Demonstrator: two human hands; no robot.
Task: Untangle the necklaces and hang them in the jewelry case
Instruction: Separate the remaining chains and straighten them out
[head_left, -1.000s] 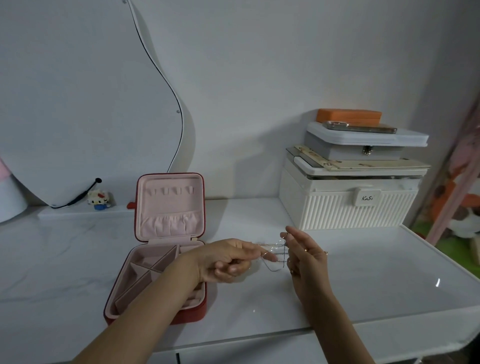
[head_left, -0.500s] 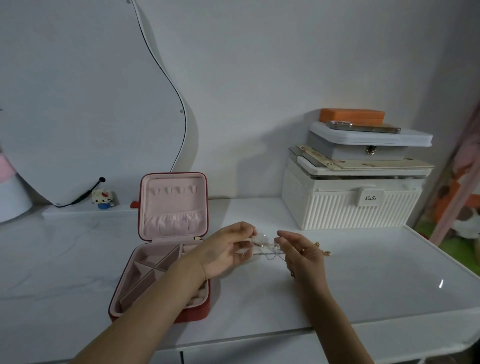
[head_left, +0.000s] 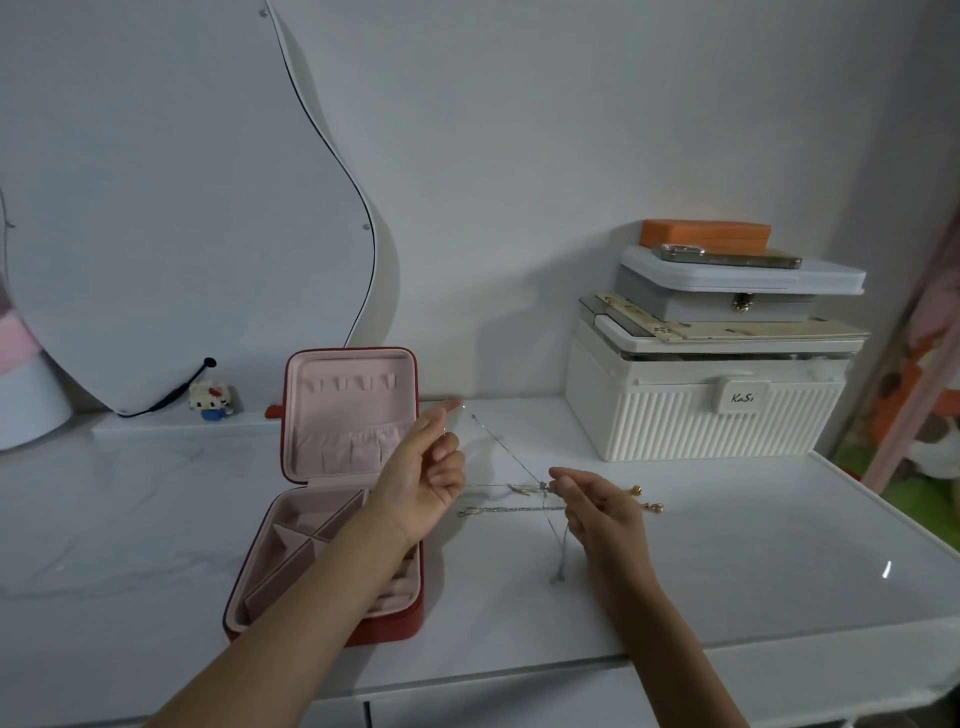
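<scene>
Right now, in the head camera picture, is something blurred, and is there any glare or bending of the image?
Head view: the left hand has blurred fingertips near the thin chain, which is faint against the white table; a small bright glare spot sits on the table at right; the wide lens bends the right edge of the picture; the white box is sharp.

Dim, soft, even light, a small glare spot on the glossy table (head_left: 887, 569), and wide-angle bending at the edges.
</scene>
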